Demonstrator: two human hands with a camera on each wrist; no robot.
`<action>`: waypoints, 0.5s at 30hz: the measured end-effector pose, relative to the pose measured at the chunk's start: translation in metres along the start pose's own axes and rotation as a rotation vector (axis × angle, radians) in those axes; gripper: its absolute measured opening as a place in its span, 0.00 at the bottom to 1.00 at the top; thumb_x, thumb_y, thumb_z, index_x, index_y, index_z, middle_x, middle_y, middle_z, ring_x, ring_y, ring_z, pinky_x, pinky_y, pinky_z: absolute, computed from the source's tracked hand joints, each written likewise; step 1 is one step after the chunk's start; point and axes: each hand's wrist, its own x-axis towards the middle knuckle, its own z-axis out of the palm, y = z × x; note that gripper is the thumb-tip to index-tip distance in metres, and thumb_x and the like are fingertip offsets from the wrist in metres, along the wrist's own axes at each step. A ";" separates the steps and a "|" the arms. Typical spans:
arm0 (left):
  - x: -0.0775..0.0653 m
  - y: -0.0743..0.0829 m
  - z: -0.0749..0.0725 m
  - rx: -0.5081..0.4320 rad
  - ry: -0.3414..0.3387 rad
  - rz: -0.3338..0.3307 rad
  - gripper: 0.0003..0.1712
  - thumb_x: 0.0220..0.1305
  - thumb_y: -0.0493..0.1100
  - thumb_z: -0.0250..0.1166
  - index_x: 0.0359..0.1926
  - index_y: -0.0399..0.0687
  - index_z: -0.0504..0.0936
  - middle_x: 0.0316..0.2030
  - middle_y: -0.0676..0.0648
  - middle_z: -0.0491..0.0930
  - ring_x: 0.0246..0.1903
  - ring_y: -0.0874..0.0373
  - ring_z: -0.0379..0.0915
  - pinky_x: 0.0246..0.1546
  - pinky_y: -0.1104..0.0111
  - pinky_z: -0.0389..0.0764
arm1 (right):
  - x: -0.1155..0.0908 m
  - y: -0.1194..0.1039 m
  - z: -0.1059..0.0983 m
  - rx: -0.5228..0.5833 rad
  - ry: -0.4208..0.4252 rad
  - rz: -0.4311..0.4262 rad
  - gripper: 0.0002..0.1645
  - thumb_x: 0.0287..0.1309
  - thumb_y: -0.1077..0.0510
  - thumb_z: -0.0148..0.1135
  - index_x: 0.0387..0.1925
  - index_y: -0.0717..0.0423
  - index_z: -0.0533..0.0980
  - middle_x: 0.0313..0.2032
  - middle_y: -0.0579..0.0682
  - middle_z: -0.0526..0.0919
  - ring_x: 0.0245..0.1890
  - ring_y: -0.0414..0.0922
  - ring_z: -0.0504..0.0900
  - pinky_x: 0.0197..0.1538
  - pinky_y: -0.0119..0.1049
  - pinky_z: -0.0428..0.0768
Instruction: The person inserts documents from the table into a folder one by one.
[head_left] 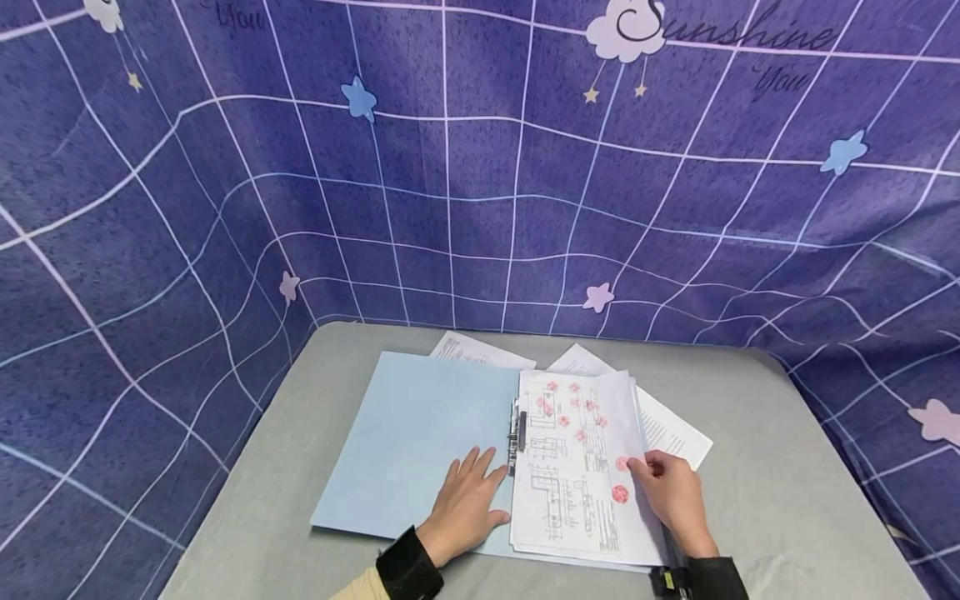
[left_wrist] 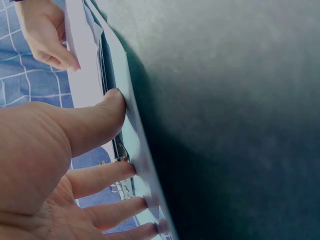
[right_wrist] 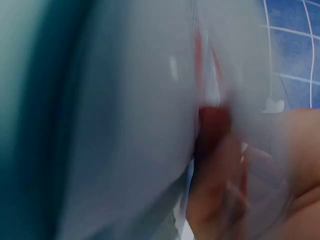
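A light blue folder (head_left: 420,425) lies opened flat on the grey table. On its right side is a stack of printed sheets (head_left: 558,467) with line diagrams and red round stamps, held along the left edge by a metal clip (head_left: 517,440). My left hand (head_left: 465,504) rests on the blue cover with fingers spread, thumb toward the stack. At the right edge of the stack, my right hand (head_left: 677,497) pinches the top sheet, whose margin curves up. The right wrist view is blurred, with bent fingers (right_wrist: 212,175) against the white paper (right_wrist: 135,120).
Two loose printed sheets stick out from under the folder, one paper (head_left: 480,350) behind the cover and another paper (head_left: 678,433) at the right. The grey table (head_left: 787,500) ends at a purple-blue gridded curtain (head_left: 480,208) at the back and sides.
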 end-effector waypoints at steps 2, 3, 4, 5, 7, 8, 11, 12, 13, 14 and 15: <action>0.000 0.001 0.000 0.004 0.007 -0.002 0.38 0.56 0.56 0.77 0.63 0.42 0.81 0.71 0.34 0.69 0.72 0.34 0.60 0.66 0.35 0.63 | 0.000 -0.001 -0.001 -0.053 0.010 -0.036 0.14 0.59 0.57 0.74 0.38 0.66 0.84 0.25 0.52 0.83 0.24 0.46 0.77 0.28 0.37 0.69; 0.000 0.001 0.001 0.005 0.009 -0.002 0.38 0.56 0.56 0.77 0.63 0.42 0.81 0.71 0.34 0.69 0.72 0.34 0.60 0.66 0.35 0.63 | -0.001 -0.002 -0.001 -0.081 0.008 -0.047 0.17 0.58 0.56 0.74 0.42 0.66 0.83 0.26 0.53 0.84 0.25 0.47 0.77 0.29 0.38 0.69; 0.000 0.001 0.001 0.003 0.011 -0.001 0.38 0.56 0.56 0.77 0.63 0.42 0.81 0.70 0.34 0.69 0.72 0.33 0.60 0.66 0.35 0.63 | -0.001 -0.003 -0.002 -0.104 0.005 -0.052 0.22 0.57 0.55 0.75 0.47 0.67 0.81 0.27 0.54 0.84 0.25 0.48 0.77 0.28 0.39 0.69; 0.000 0.001 0.001 0.005 0.011 -0.001 0.38 0.56 0.56 0.77 0.63 0.42 0.82 0.70 0.34 0.69 0.72 0.33 0.60 0.66 0.35 0.63 | -0.002 -0.004 -0.002 -0.119 0.000 -0.057 0.28 0.56 0.55 0.76 0.53 0.67 0.79 0.29 0.55 0.84 0.26 0.48 0.78 0.28 0.41 0.69; 0.001 0.001 0.001 0.006 0.011 0.000 0.38 0.55 0.56 0.78 0.63 0.42 0.82 0.70 0.34 0.69 0.72 0.33 0.60 0.66 0.35 0.63 | -0.004 -0.006 -0.001 -0.148 -0.004 -0.071 0.37 0.55 0.53 0.77 0.62 0.65 0.74 0.34 0.58 0.84 0.28 0.50 0.80 0.28 0.43 0.71; 0.001 0.001 0.001 0.005 0.012 0.001 0.38 0.55 0.56 0.78 0.63 0.42 0.82 0.70 0.34 0.69 0.72 0.33 0.60 0.66 0.35 0.63 | -0.005 -0.006 -0.001 -0.162 -0.006 -0.078 0.38 0.56 0.53 0.77 0.64 0.63 0.73 0.36 0.59 0.83 0.30 0.52 0.80 0.29 0.44 0.71; 0.001 0.001 0.002 0.004 0.010 0.001 0.38 0.56 0.56 0.78 0.63 0.42 0.82 0.70 0.34 0.69 0.72 0.33 0.60 0.66 0.35 0.63 | -0.007 -0.008 0.001 -0.190 -0.017 -0.092 0.34 0.57 0.54 0.75 0.63 0.60 0.75 0.42 0.64 0.79 0.35 0.56 0.81 0.31 0.50 0.75; 0.002 0.000 0.002 0.004 0.010 0.002 0.38 0.56 0.56 0.78 0.63 0.42 0.81 0.70 0.33 0.69 0.72 0.33 0.59 0.66 0.35 0.63 | -0.008 -0.009 0.002 -0.197 -0.023 -0.094 0.31 0.58 0.54 0.75 0.61 0.60 0.77 0.44 0.65 0.78 0.36 0.58 0.81 0.32 0.52 0.77; 0.002 0.000 0.002 0.004 0.010 0.002 0.38 0.56 0.56 0.78 0.63 0.42 0.81 0.70 0.33 0.69 0.72 0.33 0.59 0.66 0.35 0.63 | -0.009 -0.010 0.003 -0.204 -0.031 -0.097 0.29 0.58 0.55 0.74 0.60 0.60 0.79 0.46 0.66 0.77 0.37 0.58 0.81 0.33 0.54 0.77; 0.002 0.000 0.002 0.004 0.010 0.002 0.38 0.56 0.56 0.78 0.63 0.42 0.81 0.70 0.33 0.69 0.72 0.33 0.59 0.66 0.35 0.63 | -0.009 -0.010 0.003 -0.210 -0.039 -0.098 0.27 0.59 0.55 0.73 0.58 0.60 0.80 0.47 0.67 0.76 0.38 0.60 0.81 0.34 0.55 0.78; 0.002 0.000 0.002 0.004 0.009 0.002 0.38 0.56 0.56 0.78 0.63 0.42 0.81 0.70 0.34 0.69 0.72 0.33 0.59 0.66 0.35 0.63 | -0.009 -0.011 0.004 -0.214 -0.044 -0.097 0.26 0.59 0.56 0.73 0.57 0.60 0.80 0.48 0.67 0.75 0.39 0.61 0.82 0.36 0.57 0.78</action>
